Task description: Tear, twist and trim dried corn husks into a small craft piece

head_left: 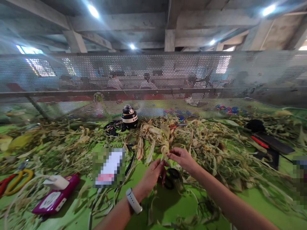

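My left hand (151, 176), with a pale watch band at the wrist, pinches the lower end of a pale, dry plant strip that looks like corn husk (165, 149). Just to the right and slightly higher, my right hand (183, 158) has thumb and fingers closed on the same husk, where it curls into a loop. Black-handled scissors (173, 174) lie on the green tabletop (168, 207) beneath my hands, partly hidden by them. Beyond my fingertips is a heap of dry husks (153, 134).
A blurred-out phone (110, 167) and a purple power bank (57, 195) with a white plug lie left, beside yellow-handled scissors (20, 182). A black jar-like container (129, 117) stands before a perforated metal screen (148, 76). Dry leaves (230, 156) spread right; people sit beyond the screen.
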